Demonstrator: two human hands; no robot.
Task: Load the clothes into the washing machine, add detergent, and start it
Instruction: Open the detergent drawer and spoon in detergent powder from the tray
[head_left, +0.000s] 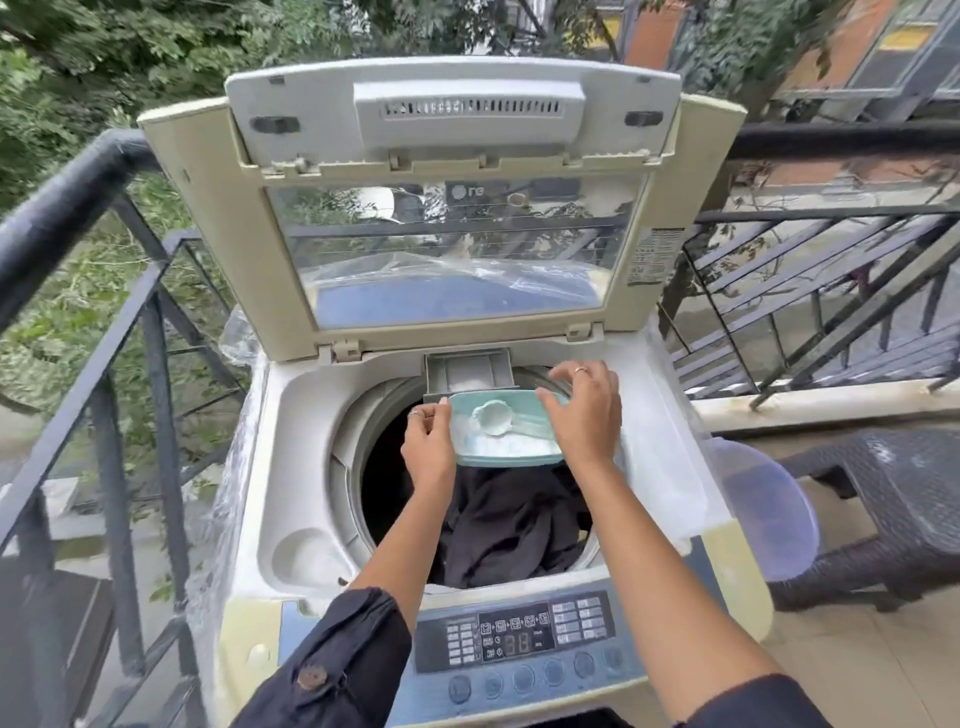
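the labels on the control panel (519, 642) were too small to read. the detergent box (514, 449) and both forearms (615, 501) covered part of the dark clothes (514, 525). the washing machine (670, 467) hid part of the lilac basin (769, 509).

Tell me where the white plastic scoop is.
Centre of the head view: the white plastic scoop lies in the teal rectangular tub, held by the left hand and right hand over the drum.

The washing machine (291, 395) is cream with a blue-grey control panel (519, 644). The clothes (514, 525) inside look black, perhaps dark navy. The detergent tub (498, 457) is pale teal (white powder, white scoop (493, 418)). The railing (119, 322) is black.
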